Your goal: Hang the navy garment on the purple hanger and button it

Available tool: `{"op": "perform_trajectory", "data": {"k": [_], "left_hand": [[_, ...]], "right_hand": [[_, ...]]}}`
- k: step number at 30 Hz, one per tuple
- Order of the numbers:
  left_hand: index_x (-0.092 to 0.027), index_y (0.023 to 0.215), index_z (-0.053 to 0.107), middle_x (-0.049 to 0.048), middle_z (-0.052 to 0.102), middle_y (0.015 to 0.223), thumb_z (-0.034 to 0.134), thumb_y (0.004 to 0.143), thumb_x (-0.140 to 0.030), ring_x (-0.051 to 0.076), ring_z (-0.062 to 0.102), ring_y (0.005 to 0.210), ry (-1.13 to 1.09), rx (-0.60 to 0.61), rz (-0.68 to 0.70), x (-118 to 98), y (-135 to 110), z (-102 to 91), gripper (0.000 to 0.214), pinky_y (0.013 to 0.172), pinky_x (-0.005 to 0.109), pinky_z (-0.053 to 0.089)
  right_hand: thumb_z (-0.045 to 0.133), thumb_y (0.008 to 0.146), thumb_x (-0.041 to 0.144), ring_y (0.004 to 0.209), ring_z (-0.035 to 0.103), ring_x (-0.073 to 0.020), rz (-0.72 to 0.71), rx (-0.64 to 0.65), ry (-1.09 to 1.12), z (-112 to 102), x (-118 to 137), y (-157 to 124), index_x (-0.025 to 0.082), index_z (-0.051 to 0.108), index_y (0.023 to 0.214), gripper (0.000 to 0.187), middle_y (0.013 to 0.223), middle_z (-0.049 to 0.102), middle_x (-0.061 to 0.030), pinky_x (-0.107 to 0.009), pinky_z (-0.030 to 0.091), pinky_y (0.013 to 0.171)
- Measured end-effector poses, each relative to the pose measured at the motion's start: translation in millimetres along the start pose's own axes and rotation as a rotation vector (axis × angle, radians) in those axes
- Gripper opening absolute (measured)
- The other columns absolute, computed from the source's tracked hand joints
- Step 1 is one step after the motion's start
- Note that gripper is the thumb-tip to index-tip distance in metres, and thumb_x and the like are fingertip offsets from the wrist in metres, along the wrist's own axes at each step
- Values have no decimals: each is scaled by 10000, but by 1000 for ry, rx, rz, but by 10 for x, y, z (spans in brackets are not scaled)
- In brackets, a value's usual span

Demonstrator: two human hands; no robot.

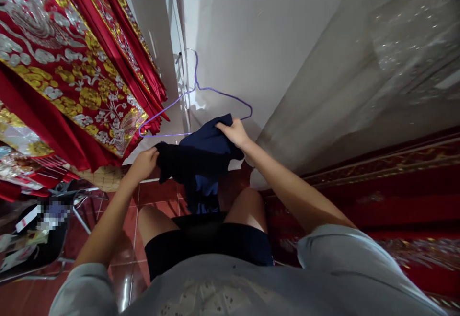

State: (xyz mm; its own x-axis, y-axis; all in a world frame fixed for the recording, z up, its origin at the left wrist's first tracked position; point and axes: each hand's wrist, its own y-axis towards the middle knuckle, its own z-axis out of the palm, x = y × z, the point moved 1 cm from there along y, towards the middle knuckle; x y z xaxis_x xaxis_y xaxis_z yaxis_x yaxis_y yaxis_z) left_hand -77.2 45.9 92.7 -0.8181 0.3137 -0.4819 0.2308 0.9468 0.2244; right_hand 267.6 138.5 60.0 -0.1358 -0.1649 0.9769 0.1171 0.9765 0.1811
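Observation:
A dark navy and black garment (201,155) is stretched between my two hands above my knees. My left hand (144,163) pinches its left edge, and my right hand (234,133) grips its upper right edge with the thumb on top. Folds hide what kind of garment it is. Just beyond it, a purple wire hanger (215,89) hangs against the white wall by its hook. The garment's top overlaps the hanger's lower bar; I cannot tell whether the cloth goes over the bar or only in front of it.
Red cloths with gold and silver embroidery (82,71) hang at the left. Below them stands a dark folding chair (53,249) with small items on it. Translucent plastic sheeting (345,76) covers the right side, above more red embroidered cloth (388,191). The floor has red tiles (124,239).

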Motion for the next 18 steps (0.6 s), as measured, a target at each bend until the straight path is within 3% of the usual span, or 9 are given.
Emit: {"op": "perform_trajectory", "data": {"k": [4, 8, 12, 15, 18], "left_hand": [[-237, 698, 425, 36, 518, 724, 492, 953, -311, 214, 519, 704, 8, -194, 148, -145, 281, -92, 273, 781, 346, 419], [-238, 697, 437, 51, 532, 734, 464, 939, -340, 227, 523, 715, 46, -203, 129, -179, 396, -141, 264, 778, 359, 427], [-235, 695, 437, 37, 490, 702, 454, 960, -347, 218, 501, 692, 63, -165, 124, -177, 250, -185, 288, 746, 354, 423], [-233, 727, 436, 44, 480, 746, 446, 987, -340, 220, 497, 733, 79, -325, 185, -241, 150, -269, 281, 770, 357, 435], [-232, 748, 434, 50, 490, 796, 453, 999, -375, 223, 507, 779, 74, -437, 233, -325, 210, -363, 289, 821, 363, 455]], "right_hand": [[690, 730, 235, 584, 453, -131, -121, -147, -76, -185, 138, -22, 203, 507, 572, 244, 590, 518, 7, -280, 409, 544], [714, 709, 283, 609, 474, -148, -149, -234, -163, -268, 235, -26, 211, 509, 565, 261, 584, 518, 3, -295, 425, 576], [688, 685, 262, 605, 484, -144, -146, -147, -169, -226, 250, -91, 199, 524, 547, 224, 594, 541, -5, -298, 409, 597], [677, 680, 250, 618, 486, -145, -158, -109, -137, -165, 240, -121, 186, 567, 573, 167, 589, 546, -3, -289, 402, 603], [685, 683, 260, 616, 468, -141, -162, -141, -111, -130, 232, -119, 198, 525, 553, 216, 562, 500, 10, -283, 384, 588]]}}
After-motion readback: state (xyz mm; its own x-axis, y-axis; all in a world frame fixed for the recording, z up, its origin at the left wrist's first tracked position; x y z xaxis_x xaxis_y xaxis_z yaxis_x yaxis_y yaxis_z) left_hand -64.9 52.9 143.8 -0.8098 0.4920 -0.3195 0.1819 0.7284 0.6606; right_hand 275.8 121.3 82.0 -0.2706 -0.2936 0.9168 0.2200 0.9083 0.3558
